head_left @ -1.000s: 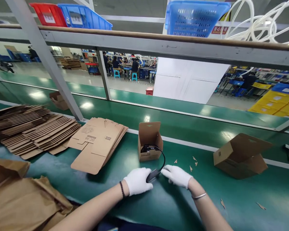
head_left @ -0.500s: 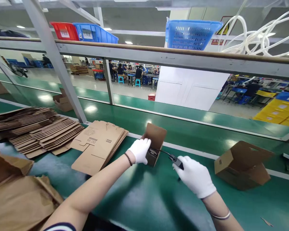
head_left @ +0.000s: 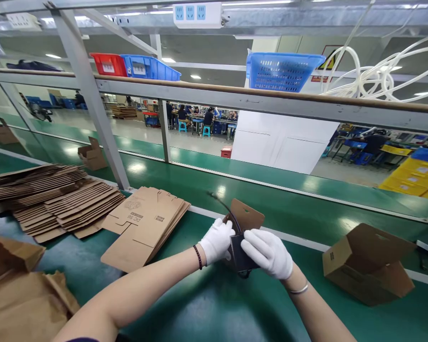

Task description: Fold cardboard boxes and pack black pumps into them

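My right hand [head_left: 269,253], in a white glove, grips a black rectangular device [head_left: 243,254] in front of a small open cardboard box [head_left: 248,216]. A black cable [head_left: 231,211] rises from the device and bends to the upper left over the box; another bit of cable shows beneath it. My left hand [head_left: 217,241], gloved too, is closed at the box's left side, its fingertips next to the device and cable. What exactly its fingers pinch is hidden. The device and both hands cover most of the box, so its inside cannot be seen.
Flat cardboard boxes [head_left: 148,223] lie left of my hands, with a larger pile [head_left: 60,197] beyond them. Brown paper [head_left: 24,299] fills the lower left. An open box [head_left: 365,266] stands at the right. A metal frame [head_left: 214,95] crosses above the green bench [head_left: 185,294].
My right hand has moved left to the box, bringing the black device with it. The cable now arcs up and leftward. The view has tilted up slightly.
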`<state>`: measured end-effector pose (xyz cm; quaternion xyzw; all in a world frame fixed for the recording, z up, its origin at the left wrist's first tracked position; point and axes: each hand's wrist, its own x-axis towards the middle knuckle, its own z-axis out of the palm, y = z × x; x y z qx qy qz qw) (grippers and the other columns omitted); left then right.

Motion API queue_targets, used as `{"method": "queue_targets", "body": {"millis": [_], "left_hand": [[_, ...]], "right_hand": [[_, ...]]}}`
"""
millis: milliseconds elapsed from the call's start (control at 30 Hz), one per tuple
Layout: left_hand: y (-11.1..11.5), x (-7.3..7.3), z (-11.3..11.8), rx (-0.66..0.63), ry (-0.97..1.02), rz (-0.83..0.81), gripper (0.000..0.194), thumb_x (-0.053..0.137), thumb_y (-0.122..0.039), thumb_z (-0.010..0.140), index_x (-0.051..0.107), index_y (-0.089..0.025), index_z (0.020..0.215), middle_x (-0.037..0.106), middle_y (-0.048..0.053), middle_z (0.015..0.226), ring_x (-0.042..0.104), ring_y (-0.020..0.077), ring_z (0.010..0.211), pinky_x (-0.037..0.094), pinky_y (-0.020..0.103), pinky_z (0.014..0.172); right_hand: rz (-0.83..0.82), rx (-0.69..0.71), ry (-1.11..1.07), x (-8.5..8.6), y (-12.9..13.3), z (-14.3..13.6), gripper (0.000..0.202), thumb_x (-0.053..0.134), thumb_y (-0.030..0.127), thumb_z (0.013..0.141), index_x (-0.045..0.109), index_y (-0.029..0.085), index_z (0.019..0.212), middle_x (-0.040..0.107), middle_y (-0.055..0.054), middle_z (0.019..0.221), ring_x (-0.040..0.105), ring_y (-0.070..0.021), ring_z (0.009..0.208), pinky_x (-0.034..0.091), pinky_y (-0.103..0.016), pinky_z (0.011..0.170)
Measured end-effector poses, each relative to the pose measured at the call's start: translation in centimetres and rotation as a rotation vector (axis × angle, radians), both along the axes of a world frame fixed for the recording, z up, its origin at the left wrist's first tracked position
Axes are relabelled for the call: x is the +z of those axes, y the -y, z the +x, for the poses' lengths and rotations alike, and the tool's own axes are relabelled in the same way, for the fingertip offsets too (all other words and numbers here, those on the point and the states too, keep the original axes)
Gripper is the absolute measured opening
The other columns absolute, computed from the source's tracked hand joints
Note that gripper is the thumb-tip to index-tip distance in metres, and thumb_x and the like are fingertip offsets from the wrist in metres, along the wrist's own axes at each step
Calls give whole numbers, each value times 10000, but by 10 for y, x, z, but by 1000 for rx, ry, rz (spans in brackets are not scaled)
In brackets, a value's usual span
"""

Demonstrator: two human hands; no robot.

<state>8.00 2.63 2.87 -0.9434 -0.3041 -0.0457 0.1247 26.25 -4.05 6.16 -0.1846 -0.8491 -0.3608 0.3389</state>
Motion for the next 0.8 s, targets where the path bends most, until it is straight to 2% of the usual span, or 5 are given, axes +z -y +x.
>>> {"method": "queue_targets", "body": {"millis": [167,267,433,667,800], "left_hand": [[-5,13,1,-36,-27,-40,574,759,-546,659,665,-150,1063,664,151,1033,578,337,995,393,418,795],[-8,19,2,-25,-96,-79,572,798,-589,595,710,-154,956,704,133,916,595,350,959,391,428,802],[0,16,10,31,-126,-98,552,765,-614,631,733,-150,929,721,156,870,600,369,948,392,423,749],[-5,28,-22,-84,-74,-140,266,671,-447,802,722,-186,823,708,53,765,627,210,690,393,332,652],[-21,32,-28,-221,-87,-123,91,687,-262,802,720,-222,877,723,52,886,637,225,844,379,322,662]], "right_hand": [[-409,-7,-284,-39,-18,3,438,491,161,862,500,174,1300,685,-140,1122,671,-217,998,575,-346,774],[-764,-420,-451,-35,-23,-4,261,515,251,871,626,199,1102,724,-88,999,703,-210,899,558,-330,800],[-1137,-1034,-59,6,-38,-36,313,477,347,917,679,140,1038,727,-156,1003,704,-281,916,534,-363,778],[-1324,-1053,216,-7,-74,-71,191,721,148,688,757,121,873,739,-208,951,696,-347,964,545,-400,783],[-1298,-1016,243,-9,-69,-66,190,645,159,788,745,110,942,733,-209,983,699,-322,973,545,-381,808]]}}
